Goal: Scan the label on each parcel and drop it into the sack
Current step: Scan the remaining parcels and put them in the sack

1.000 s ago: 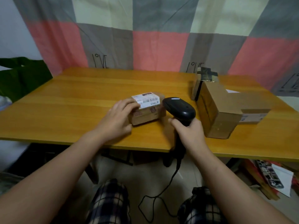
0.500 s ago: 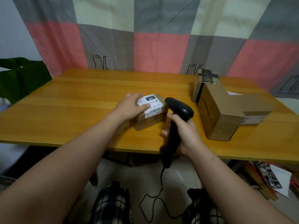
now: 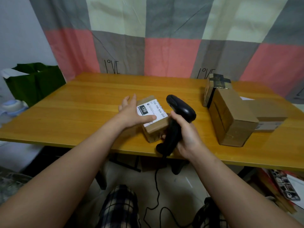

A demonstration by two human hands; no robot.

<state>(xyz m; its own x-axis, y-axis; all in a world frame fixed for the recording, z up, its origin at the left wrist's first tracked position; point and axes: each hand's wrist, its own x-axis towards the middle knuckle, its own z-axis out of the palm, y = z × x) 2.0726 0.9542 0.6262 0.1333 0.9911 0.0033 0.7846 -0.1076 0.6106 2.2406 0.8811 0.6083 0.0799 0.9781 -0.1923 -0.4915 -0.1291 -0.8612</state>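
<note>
Small parcel (image 3: 154,129) sits tilted on the surface (image 3: 82,112) near the front edge, label (image 3: 156,111) facing up. Left hand (image 3: 131,112) rests on it, fingers straight, thumb pressing on the label's near part. Right hand (image 3: 187,135) is clamped round the scanner (image 3: 181,109) handle, head just beside the parcel; exact aim unclear. Likely step: the scan. Slide thumb off the print, tip scanner head onto the label, hold box steady. Green sack (image 3: 34,83) stands well left, more parcels (image 3: 230,119) at right.
</note>
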